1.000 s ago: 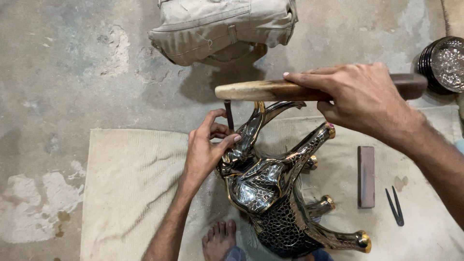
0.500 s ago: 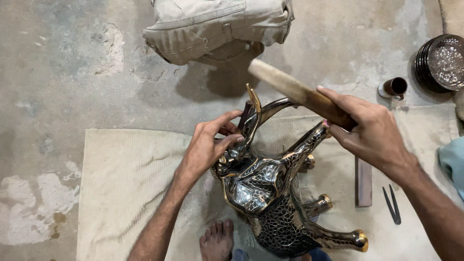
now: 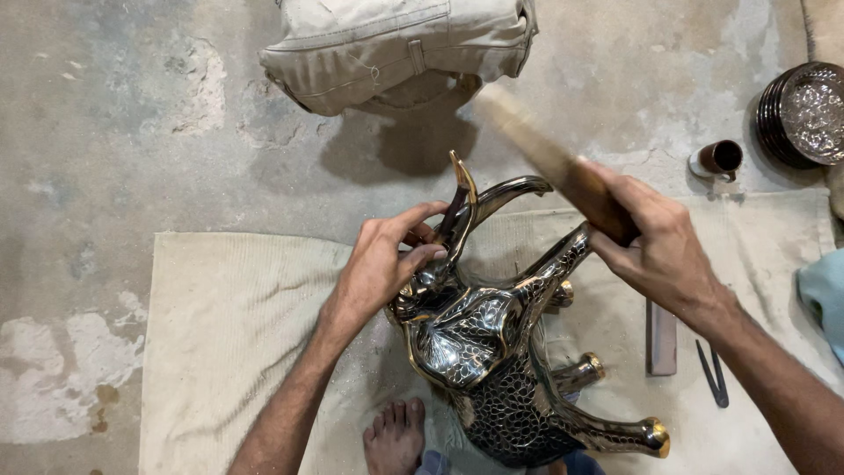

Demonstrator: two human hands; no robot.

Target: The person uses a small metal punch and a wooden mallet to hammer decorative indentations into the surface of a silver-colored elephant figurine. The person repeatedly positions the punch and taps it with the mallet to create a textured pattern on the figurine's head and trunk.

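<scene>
Left hand grip closed around small dark chisel at engraved brass elephant figure's head; right hand grip clenched on raised wooden mallet.

Setting: floor-level metalcraft workshop. Bare, stained concrete floor. Pale work mat spread on floor, dusted with filings. Hand tools laid on mat: rectangular block, small tweezers. Stack of engraved metal plates and small cup at edge. Worker barefoot.
</scene>
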